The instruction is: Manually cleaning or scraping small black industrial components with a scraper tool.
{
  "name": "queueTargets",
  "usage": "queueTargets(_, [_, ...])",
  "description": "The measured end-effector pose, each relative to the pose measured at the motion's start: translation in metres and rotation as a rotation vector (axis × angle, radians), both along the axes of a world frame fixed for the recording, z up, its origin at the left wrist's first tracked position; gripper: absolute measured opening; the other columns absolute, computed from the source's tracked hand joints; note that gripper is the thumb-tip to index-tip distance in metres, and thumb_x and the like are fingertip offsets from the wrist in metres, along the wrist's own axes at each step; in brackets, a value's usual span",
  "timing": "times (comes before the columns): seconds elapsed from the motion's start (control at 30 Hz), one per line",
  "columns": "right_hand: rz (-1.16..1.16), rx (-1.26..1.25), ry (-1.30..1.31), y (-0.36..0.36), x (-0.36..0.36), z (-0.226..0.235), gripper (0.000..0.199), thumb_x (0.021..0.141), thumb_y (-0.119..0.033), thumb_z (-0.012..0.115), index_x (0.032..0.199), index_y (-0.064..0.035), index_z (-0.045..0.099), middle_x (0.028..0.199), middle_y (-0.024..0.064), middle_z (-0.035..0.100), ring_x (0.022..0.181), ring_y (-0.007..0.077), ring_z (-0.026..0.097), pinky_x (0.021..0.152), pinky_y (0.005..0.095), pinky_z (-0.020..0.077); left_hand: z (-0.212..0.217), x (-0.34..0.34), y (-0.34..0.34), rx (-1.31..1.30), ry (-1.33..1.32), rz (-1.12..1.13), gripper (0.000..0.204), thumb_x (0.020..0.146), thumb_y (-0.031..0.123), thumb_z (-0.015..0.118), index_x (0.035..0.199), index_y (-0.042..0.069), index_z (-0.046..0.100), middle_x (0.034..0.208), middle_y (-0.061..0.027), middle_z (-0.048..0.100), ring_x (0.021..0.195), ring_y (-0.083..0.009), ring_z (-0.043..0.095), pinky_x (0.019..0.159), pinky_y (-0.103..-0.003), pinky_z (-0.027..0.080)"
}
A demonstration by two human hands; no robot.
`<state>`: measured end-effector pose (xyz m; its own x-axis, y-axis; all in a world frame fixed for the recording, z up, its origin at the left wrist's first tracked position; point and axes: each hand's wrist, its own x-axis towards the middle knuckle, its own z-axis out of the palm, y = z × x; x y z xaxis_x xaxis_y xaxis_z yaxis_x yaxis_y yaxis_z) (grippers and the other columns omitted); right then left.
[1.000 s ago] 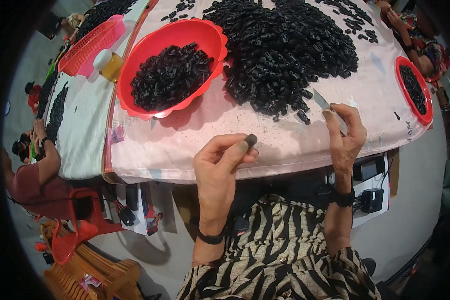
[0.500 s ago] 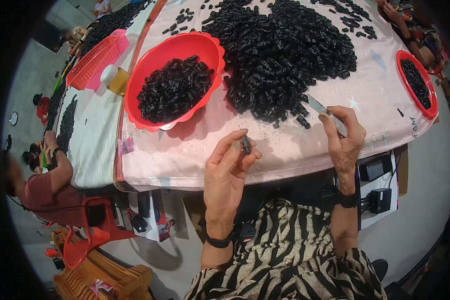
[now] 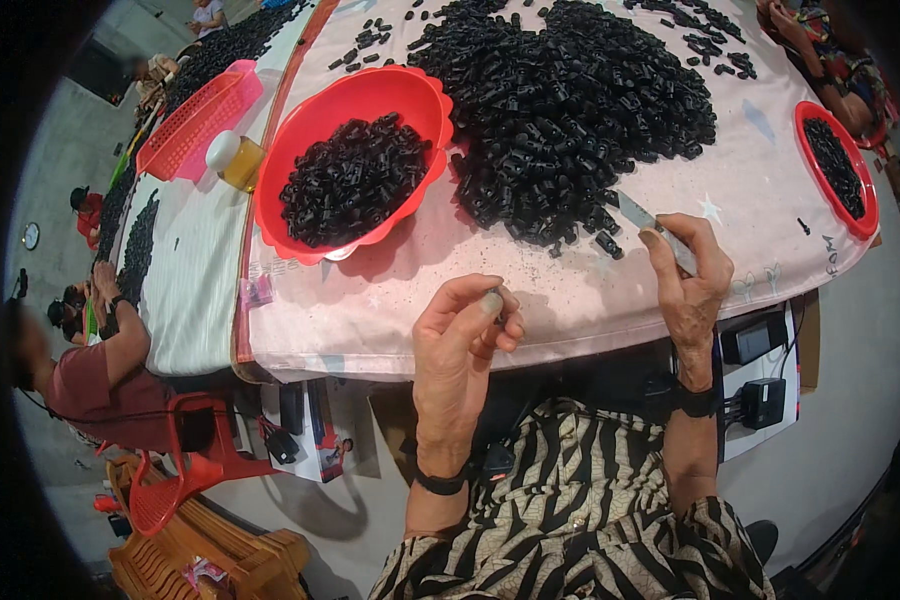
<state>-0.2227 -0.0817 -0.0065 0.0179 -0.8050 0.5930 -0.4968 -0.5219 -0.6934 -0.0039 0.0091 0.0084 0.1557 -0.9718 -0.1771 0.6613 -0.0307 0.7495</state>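
A small black plastic piece (image 3: 497, 303) sits pinched in the left hand (image 3: 460, 335) fingers at the table's near edge, the right hand (image 3: 692, 290) gripping a thin blade (image 3: 655, 232) beside the pile (image 3: 570, 100), so trimming seems in hand, calling next for blade meeting piece.

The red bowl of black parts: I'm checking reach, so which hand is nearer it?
Left. The left hand hovers just below the red bowl; the right hand, holding a blade, is farther right.

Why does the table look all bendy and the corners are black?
In the head view a fisheye lens curves the table edge and darkens the rim; the red bowl casts a soft shadow; the left hand and right hand look sharp.
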Motion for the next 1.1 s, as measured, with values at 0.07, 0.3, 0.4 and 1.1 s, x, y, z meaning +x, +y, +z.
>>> queueTargets(0.07, [-0.007, -0.010, -0.001, 0.002, 0.001, 0.003, 0.014, 0.085, -0.007, 0.068, 0.094, 0.0006, 0.060, 0.076, 0.0066, 0.063, 0.061, 0.0112, 0.059, 0.050, 0.0247, 0.0449, 0.001, -0.001, 0.000, 0.005, 0.004, -0.003, 0.020, 0.091, 0.008, 0.057, 0.109, -0.002, 0.060, 0.091, -0.0105, 0.064, 0.076, -0.0155, 0.062, 0.069, -0.023, 0.051])
queueTargets(0.3, [0.217, 0.040, -0.076, 0.025, 0.032, 0.009, 0.011, 0.083, -0.007, 0.068, 0.090, -0.0018, 0.062, 0.077, 0.0083, 0.066, 0.059, 0.0147, 0.065, 0.043, 0.0255, 0.0511, -0.001, -0.003, 0.000, 0.051, 0.005, 0.025, 0.031, 0.093, 0.008, 0.055, 0.120, -0.007, 0.054, 0.099, -0.0157, 0.062, 0.081, -0.0164, 0.059, 0.072, -0.021, 0.051])
queueTargets(0.4, [0.408, -0.065, -0.014, 0.034, 0.047, 0.016, 0.017, 0.080, -0.007, 0.071, 0.091, -0.0005, 0.061, 0.074, 0.0088, 0.065, 0.058, 0.0168, 0.064, 0.044, 0.0273, 0.0492, -0.006, 0.002, 0.001, 0.011, 0.031, -0.002, 0.031, 0.093, 0.008, 0.053, 0.120, -0.007, 0.053, 0.100, -0.0157, 0.061, 0.081, -0.0148, 0.060, 0.072, -0.021, 0.051])
queueTargets(1.1, [0.433, -0.115, 0.082, 0.042, 0.063, 0.012, 0.019, 0.077, -0.009, 0.073, 0.088, -0.0016, 0.058, 0.068, 0.0104, 0.060, 0.054, 0.0234, 0.062, 0.046, 0.0328, 0.0464, -0.007, 0.000, 0.003, 0.005, 0.031, 0.013, 0.030, 0.090, 0.004, 0.052, 0.118, -0.007, 0.054, 0.099, -0.0132, 0.061, 0.071, -0.0099, 0.053, 0.069, -0.019, 0.046])
